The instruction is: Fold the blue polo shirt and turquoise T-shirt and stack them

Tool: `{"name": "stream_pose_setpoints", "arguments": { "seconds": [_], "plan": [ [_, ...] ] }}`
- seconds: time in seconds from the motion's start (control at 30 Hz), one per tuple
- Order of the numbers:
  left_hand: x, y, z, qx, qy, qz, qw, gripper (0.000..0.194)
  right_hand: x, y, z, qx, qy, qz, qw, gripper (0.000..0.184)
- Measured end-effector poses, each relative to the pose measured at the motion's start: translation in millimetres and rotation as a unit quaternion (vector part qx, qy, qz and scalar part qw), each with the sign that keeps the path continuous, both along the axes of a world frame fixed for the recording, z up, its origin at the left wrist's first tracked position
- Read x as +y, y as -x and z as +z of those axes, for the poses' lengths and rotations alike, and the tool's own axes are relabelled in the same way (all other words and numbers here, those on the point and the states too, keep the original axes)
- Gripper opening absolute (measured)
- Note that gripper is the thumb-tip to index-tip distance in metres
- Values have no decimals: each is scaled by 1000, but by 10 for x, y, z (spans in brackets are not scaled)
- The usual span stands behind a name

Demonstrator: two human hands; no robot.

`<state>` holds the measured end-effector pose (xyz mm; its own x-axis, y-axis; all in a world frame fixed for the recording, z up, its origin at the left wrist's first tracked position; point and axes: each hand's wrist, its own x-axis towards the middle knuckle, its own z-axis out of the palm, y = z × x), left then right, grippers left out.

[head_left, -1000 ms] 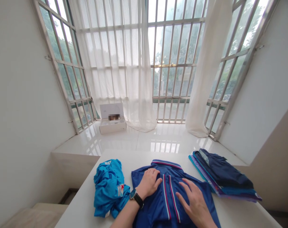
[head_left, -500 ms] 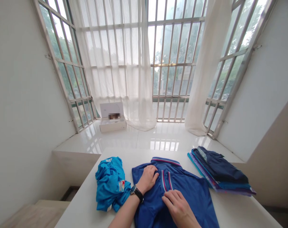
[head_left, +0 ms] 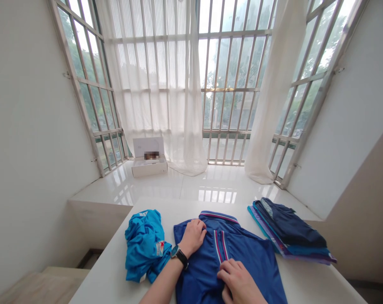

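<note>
A dark blue polo shirt [head_left: 254,257] lies spread on the white table, its collar at the far end. Red, white and blue stripes edge the collar and the button placket. My left hand [head_left: 194,236], with a black-strapped watch on its wrist, has curled fingers gripping the fabric left of the placket, below the collar. Lower down, my right hand [head_left: 238,280] pinches the shirt at the bottom of the striped placket; its fingertips are partly hidden. Left of the shirt is a crumpled bright blue garment [head_left: 145,245], close to my left forearm.
A stack of folded clothes [head_left: 292,228], dark navy on top, sits at the table's right. Behind the white table [head_left: 172,204] is a glossy window ledge [head_left: 179,181] carrying an open white box [head_left: 149,168]. Sheer curtains [head_left: 188,126] hang before the barred window.
My right hand has shifted slightly down and its fingers have curled in more. My left hand's fingers are more bent on the shirt. The view has moved slightly.
</note>
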<state>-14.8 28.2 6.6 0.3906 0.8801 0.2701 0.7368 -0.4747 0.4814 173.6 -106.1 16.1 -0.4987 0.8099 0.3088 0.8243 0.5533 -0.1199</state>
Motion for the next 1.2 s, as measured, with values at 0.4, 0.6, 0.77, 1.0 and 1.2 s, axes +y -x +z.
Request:
{"name": "stream_pose_setpoints", "arguments": {
  "seconds": [0.4, 0.6, 0.77, 1.0, 1.2],
  "plan": [
    [-484, 292, -230, 150, 17, 6, 989, 67, 525, 163, -321, 16, 169, -120, 978, 74],
    [-271, 351, -225, 160, 9, 1, 987, 68, 645, 191, -292, 18, 178, -128, 975, 81],
    [-100, 308, -168, 176, 24, 15, 984, 66, 830, 168, -198, 38, 184, -117, 975, 77],
    [-304, -36, -199, 128, 22, 13, 991, 65, 785, -209, -211, 28, 80, -286, 954, 70],
    [-236, -148, -284, 140, 9, 16, 990, 66, 809, -287, -403, -10, 142, -313, 939, 80]
  ]
}}
